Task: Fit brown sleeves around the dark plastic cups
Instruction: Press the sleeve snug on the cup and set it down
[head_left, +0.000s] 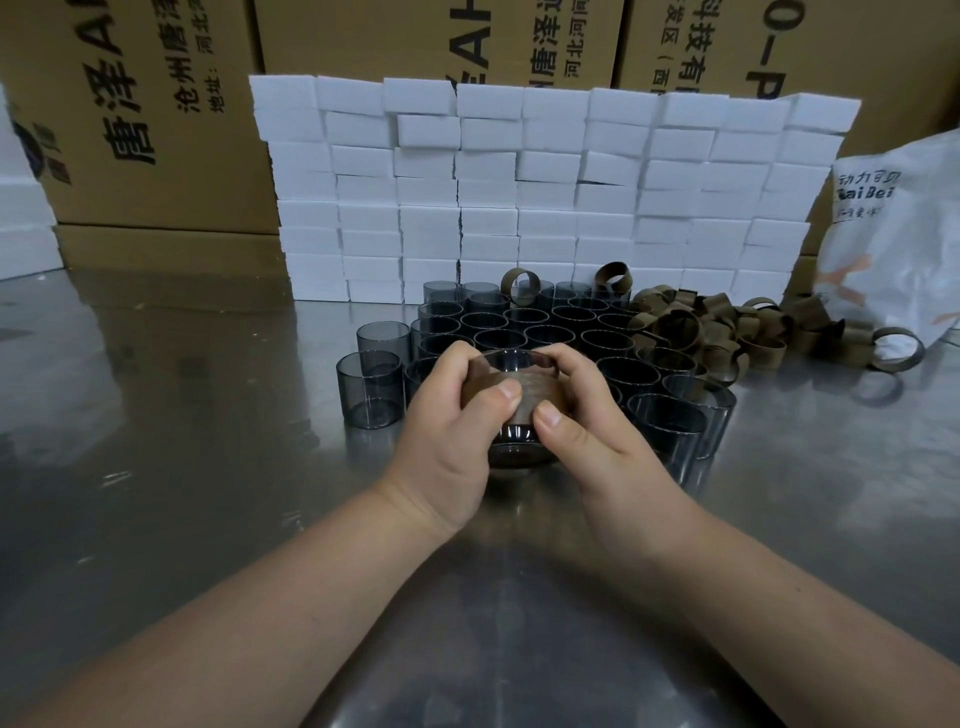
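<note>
Both hands meet over the middle of the steel tabletop (182, 415), clenched on one dark plastic cup (511, 439). A brown sleeve (519, 391) wraps the cup's upper part, and the clear smoky base shows below it. The left hand (449, 431) grips the left side with its thumb pressed on the sleeve; the right hand (587, 415) holds the right side, its fingers (530, 358) curled over the rim.

Behind them a block of empty dark cups (524, 325) stands upright in close rows, none sleeved as far as the dim view shows. To their right lies a loose heap of brown sleeves (727, 327), and two more rings rest on the rearmost cups.

A wall of white foam blocks (545, 192) lines the far edge of the tabletop, with printed cardboard cartons (156, 130) stacked behind it. The cartons carry large Chinese characters, among them "沧州". A white plastic bag (898, 239) at the far right edge reads partly "Bei".
</note>
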